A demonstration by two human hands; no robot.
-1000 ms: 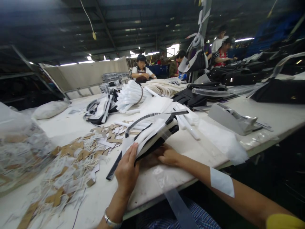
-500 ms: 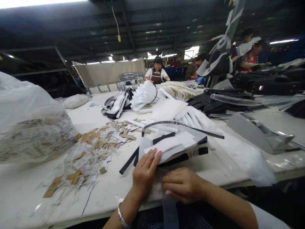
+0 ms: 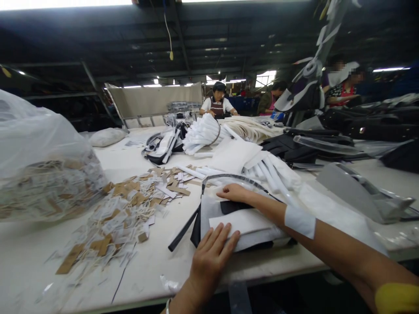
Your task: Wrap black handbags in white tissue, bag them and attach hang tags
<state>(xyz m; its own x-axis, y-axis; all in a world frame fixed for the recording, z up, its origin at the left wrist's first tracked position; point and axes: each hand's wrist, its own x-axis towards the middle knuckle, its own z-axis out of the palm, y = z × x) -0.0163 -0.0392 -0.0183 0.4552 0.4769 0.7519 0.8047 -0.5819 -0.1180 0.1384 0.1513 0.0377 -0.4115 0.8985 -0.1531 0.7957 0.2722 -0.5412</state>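
Note:
A flattened black bag (image 3: 195,231) wrapped in white sheeting lies in front of me near the table's edge. My left hand (image 3: 214,250) rests on its near side, palm down and fingers stretched out, pressing on a folded white sheet (image 3: 240,221). My right hand (image 3: 234,193) reaches across to the far edge of the bag, with its fingers drawn together; what is in them, if anything, is hidden. A black strap (image 3: 185,230) sticks out at the left, and a thin dark handle (image 3: 235,176) with a clear cover arches behind the right hand.
Paper tags with strings (image 3: 131,209) lie heaped to the left, beside a large clear plastic bag (image 3: 42,170) full of more. White tubes (image 3: 201,133) are bundled farther back. Black bags (image 3: 294,146) lie at the right. A co-worker (image 3: 217,102) stands across the table.
My right hand has moved from the table's front edge forward over the bag to its far side. The bag has turned and lies flatter, with my left hand still on it.

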